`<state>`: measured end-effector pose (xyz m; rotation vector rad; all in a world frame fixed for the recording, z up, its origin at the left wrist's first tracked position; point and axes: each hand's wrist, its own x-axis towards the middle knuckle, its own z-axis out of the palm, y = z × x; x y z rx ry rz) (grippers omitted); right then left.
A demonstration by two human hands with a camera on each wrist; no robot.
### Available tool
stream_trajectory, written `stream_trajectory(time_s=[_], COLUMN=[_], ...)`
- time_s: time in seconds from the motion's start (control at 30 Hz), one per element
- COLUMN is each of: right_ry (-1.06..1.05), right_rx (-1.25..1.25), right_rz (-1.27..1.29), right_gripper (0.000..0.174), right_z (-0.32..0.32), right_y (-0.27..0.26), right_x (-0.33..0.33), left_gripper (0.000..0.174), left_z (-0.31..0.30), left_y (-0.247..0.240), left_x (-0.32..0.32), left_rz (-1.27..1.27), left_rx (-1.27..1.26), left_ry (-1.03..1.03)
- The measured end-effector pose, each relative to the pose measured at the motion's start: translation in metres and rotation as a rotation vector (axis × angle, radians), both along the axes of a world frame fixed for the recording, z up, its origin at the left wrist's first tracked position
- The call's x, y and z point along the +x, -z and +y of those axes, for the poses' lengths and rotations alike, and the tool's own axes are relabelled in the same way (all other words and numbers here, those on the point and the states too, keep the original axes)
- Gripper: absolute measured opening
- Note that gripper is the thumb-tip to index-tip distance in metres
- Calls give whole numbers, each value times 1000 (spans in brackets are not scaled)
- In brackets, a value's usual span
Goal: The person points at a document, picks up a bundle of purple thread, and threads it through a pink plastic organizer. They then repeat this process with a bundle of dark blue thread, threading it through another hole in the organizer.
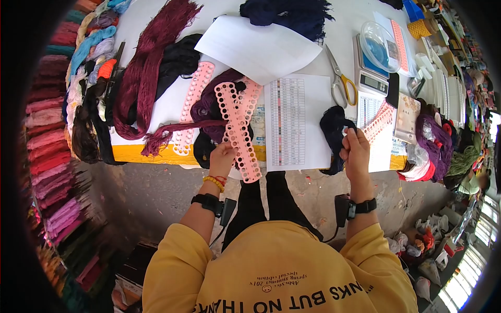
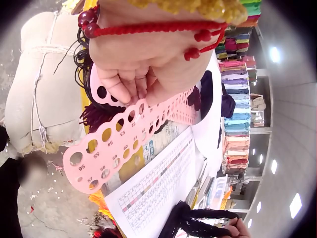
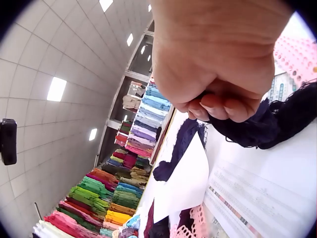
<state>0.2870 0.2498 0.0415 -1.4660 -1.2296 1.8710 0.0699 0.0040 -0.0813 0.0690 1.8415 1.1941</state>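
My left hand [image 1: 223, 157] pinches the edge of a long pink thread card [image 1: 241, 138], punched with round holes along both sides. Printed numbers show beside the holes in the left wrist view, where the card [image 2: 101, 148] slants down from my fingers. A maroon thread strand [image 1: 193, 125] runs sideways to this card. More pink cards [image 1: 194, 104] and a dark purple thread bundle lie behind it. In my right hand [image 1: 357, 154] I grip a dark navy thread hank [image 1: 332, 133], which hangs in a loop at the table edge. The same hank [image 3: 277, 124] trails from my curled fingers in the right wrist view.
A printed chart sheet [image 1: 298, 125] lies between my hands, with a blank white sheet [image 1: 255, 47] behind. Scissors [image 1: 342, 78] with yellow handles and a digital scale [image 1: 373, 78] stand to the right. Maroon hanks [image 1: 143, 78] cover the left side. Thread shelves flank the table.
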Motion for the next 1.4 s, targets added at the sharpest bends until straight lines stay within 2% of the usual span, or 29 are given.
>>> stream_trajectory(time_s=[0.27,0.4,0.57,0.67,0.7,0.83,1.13,1.4], right_ry=[-176,-372,-575,-663,-696,-728,-891,-963], right_rx=[-4,368,389,497,515,339,427,485], right_rz=[-150,-250,-399,-443,-479,-396,-518,-453], right_gripper=[14,15,19,26,27,25,27,27], right_z=[-20,-31,-44,-52,-54,-63,-78,-87], right_y=[10,29,36,56,45,62,70,75], right_x=[-19,-22,-22,-17,-23,-23,-30,-44], left_gripper=[19,19,19,19,20,21,21,19], left_z=[1,-1,-1,-1,0,-1,-1,0], left_y=[-2,4,4,2,0,1,2,2], left_x=[0,-1,0,0,0,0,0,2], left_rz=[4,11,4,7,9,-2,18,17], left_rx=[-5,-15,-15,-3,1,14,11,64], left_ry=[-16,17,4,8,11,5,9,-63])
